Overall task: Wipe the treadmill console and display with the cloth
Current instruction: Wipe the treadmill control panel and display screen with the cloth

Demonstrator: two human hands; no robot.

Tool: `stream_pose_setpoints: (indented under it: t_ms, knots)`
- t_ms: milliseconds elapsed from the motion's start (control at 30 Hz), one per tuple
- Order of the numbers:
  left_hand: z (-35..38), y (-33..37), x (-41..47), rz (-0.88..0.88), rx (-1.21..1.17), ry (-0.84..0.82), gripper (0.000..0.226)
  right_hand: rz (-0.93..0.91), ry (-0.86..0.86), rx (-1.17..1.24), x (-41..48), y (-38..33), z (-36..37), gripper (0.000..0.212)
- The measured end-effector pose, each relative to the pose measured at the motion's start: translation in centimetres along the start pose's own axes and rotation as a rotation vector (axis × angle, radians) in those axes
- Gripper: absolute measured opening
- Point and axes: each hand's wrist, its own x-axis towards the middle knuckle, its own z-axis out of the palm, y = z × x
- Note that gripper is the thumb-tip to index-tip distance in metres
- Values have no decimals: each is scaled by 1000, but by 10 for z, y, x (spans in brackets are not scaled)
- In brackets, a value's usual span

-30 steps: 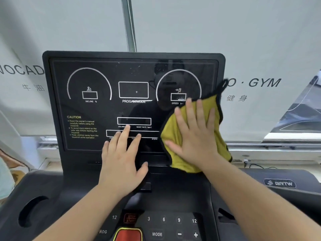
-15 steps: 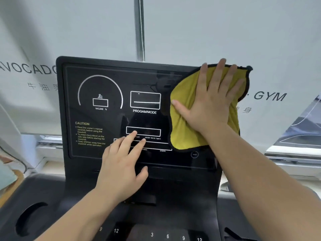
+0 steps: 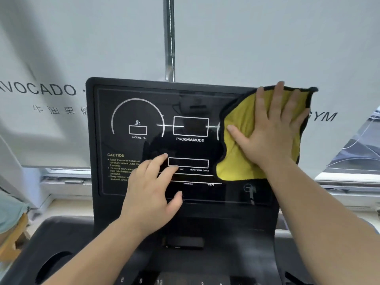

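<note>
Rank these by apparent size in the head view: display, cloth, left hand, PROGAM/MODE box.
1. display, largest
2. cloth
3. left hand, which is nearer the camera, so it looks bigger than it is
4. PROGAM/MODE box, smallest

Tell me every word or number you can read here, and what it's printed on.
"AVOCADO": blind
"牛油果": blind, beneath that word
"YM": blind, right of the cloth
"INCLINE %": display
"PROGAM/MODE": display
"CAUTION": display
"HEART RATE": display
"STEPS": display
"9", "12": console, bottom edge
The small print under "CAUTION" and the other console digits are too blurred to read.
</note>
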Motion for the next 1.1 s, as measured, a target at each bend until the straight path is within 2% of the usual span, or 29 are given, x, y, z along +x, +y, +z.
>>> stream_pose_setpoints:
  t_ms: [167, 233, 467, 633, 833, 967, 1100]
  knots:
    - [-17, -40, 6, -153, 61, 41, 69, 207, -9, 67, 8, -37, -2, 116]
    - [-19, -54, 4, -180, 61, 54, 71, 218, -16, 78, 13, -68, -3, 117]
    - [-24, -82, -11, -180, 32, 132, 69, -69, -14, 40, 21, -180, -1, 112]
    - [-29, -98, -12, -213, 55, 130, 70, -181, -25, -8, 20, -155, -3, 102]
    - [-30, -118, -17, -200, -41, 104, 75, 89, -18, 23, 10, -104, -3, 106]
    - [-33, -132, -20, -152, -135, 116, 74, 153, -16, 25, 15, -139, -2, 109]
    - [-36, -139, -23, -77, -155, 112, 67, 19, -21, -20, 26, -204, -5, 107]
